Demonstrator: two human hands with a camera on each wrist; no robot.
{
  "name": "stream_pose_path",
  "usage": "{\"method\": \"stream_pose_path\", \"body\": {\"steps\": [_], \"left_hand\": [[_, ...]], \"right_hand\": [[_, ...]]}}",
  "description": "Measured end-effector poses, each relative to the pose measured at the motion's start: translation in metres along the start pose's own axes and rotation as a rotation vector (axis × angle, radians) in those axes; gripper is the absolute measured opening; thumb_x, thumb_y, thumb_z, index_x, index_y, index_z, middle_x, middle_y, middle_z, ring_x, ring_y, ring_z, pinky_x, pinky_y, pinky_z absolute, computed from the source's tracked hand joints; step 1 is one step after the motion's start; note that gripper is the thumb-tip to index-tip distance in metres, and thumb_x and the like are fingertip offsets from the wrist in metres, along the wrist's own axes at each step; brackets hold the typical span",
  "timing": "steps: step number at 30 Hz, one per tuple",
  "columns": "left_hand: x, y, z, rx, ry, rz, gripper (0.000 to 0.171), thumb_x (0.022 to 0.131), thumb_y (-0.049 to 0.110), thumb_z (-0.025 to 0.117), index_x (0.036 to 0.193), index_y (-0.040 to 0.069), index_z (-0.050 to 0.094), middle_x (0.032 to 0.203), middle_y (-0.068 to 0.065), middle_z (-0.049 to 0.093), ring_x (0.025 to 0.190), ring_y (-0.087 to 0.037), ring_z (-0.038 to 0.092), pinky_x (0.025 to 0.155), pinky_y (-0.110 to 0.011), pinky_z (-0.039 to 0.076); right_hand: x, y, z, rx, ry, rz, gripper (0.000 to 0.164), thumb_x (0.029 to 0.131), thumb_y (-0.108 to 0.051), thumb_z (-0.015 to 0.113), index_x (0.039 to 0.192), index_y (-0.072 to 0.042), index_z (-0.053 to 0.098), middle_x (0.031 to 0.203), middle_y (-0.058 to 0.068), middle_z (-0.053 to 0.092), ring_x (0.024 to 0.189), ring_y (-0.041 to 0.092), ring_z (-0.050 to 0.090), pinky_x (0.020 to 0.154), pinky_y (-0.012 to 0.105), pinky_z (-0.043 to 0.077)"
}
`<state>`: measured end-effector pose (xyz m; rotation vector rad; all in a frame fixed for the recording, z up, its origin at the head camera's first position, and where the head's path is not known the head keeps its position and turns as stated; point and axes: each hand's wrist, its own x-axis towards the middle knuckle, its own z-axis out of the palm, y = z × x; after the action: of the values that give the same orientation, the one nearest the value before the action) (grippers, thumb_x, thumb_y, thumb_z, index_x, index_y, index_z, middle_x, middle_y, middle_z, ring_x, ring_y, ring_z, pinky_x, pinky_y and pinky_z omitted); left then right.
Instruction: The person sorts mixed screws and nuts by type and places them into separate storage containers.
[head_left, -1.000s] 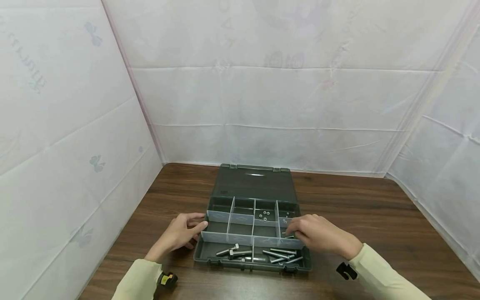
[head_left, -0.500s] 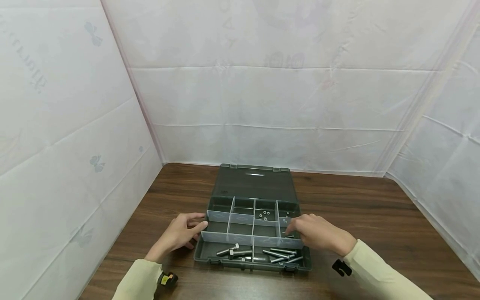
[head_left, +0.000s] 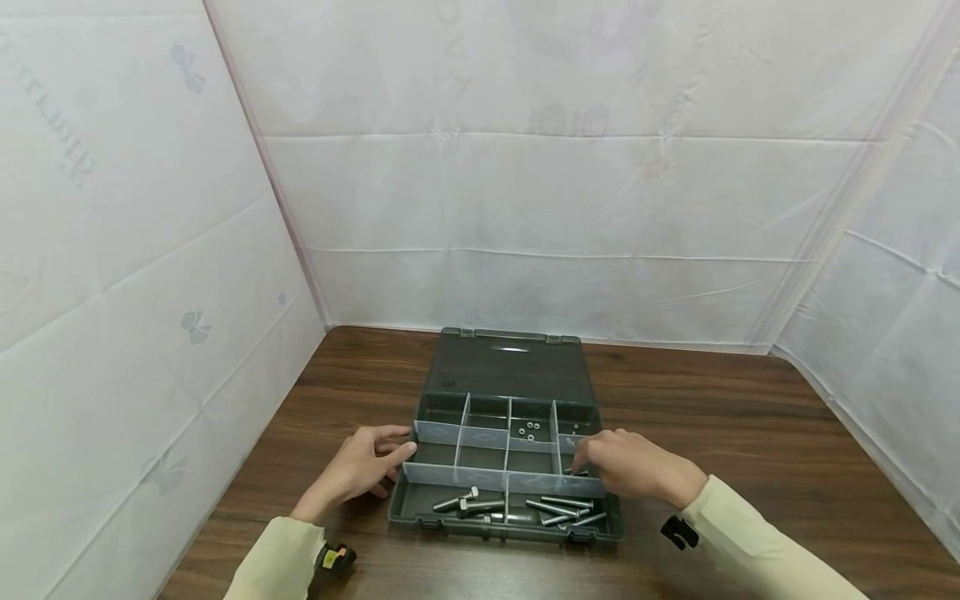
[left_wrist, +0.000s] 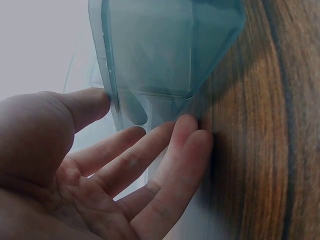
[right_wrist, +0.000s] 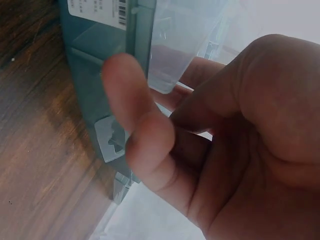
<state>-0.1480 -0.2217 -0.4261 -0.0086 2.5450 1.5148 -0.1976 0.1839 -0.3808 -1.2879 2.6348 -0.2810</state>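
Observation:
A dark, see-through divided organizer box (head_left: 517, 533) lies with its lid (head_left: 510, 367) folded back. My left hand (head_left: 365, 461) rests at its left side, the thumb on the rim and fairly straight fingers along the outer wall, as the left wrist view shows. At the right side my right hand (head_left: 637, 465) reaches over the edge, index finger and thumb down in the right middle compartment by small screws (head_left: 577, 472). Its fingertips are hidden, so I cannot tell whether they pinch a screw. The other right fingers (right_wrist: 125, 90) hang outside the box wall.
Large bolts (head_left: 480, 505) lie in the front left compartment, and several long bolts (head_left: 562, 508) in the front right one. Small nuts (head_left: 529, 430) sit in a back compartment. The wooden table (head_left: 697, 400) is enclosed by white cloth walls (head_left: 540, 208).
My right hand and forearm have shifted slightly left, and small screws by the fingertips have moved a little. The left hand and the box stay where they were.

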Motion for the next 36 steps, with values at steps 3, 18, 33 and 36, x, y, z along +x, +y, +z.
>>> {"method": "stream_pose_path", "body": {"steps": [3,18,33,36], "left_hand": [[0.0001,-0.0003,0.0,0.001,0.0,0.002,0.05,0.101,0.027,0.07,0.141,-0.001,0.06,0.116,-0.018,0.074,0.075,-0.021,0.07,0.054,-0.04,0.061],[0.0004,-0.0003,0.0001,-0.002,-0.002,-0.006,0.05,0.101,0.026,0.069,0.141,-0.001,0.059,0.117,-0.018,0.073,0.076,-0.021,0.07,0.054,-0.04,0.061],[0.0,0.0003,0.0008,0.002,0.006,-0.01,0.049,0.101,0.026,0.07,0.141,0.0,0.06,0.115,-0.018,0.074,0.075,-0.021,0.07,0.054,-0.04,0.061],[0.0,0.0003,0.0008,0.002,0.006,-0.007,0.049,0.101,0.027,0.07,0.141,0.0,0.06,0.115,-0.018,0.074,0.075,-0.02,0.07,0.054,-0.04,0.061]], "right_hand": [[0.0009,0.0001,0.0007,-0.01,-0.001,-0.003,0.051,0.078,0.021,0.051,0.105,-0.011,0.08,0.119,0.008,0.074,0.108,0.031,0.071,0.082,0.048,0.06],[0.0005,-0.0016,0.0026,-0.027,0.005,0.01,0.042,0.084,0.017,0.053,0.105,-0.007,0.08,0.121,0.014,0.072,0.102,0.032,0.073,0.073,0.041,0.061],[-0.0018,-0.002,0.003,0.0,0.012,0.027,0.039,0.09,0.015,0.051,0.108,-0.005,0.079,0.123,0.011,0.072,0.102,0.033,0.073,0.07,0.036,0.059],[-0.0021,-0.0012,0.0029,0.006,0.016,0.031,0.04,0.09,0.015,0.05,0.11,-0.004,0.079,0.124,0.012,0.072,0.106,0.034,0.071,0.066,0.029,0.053]]}}
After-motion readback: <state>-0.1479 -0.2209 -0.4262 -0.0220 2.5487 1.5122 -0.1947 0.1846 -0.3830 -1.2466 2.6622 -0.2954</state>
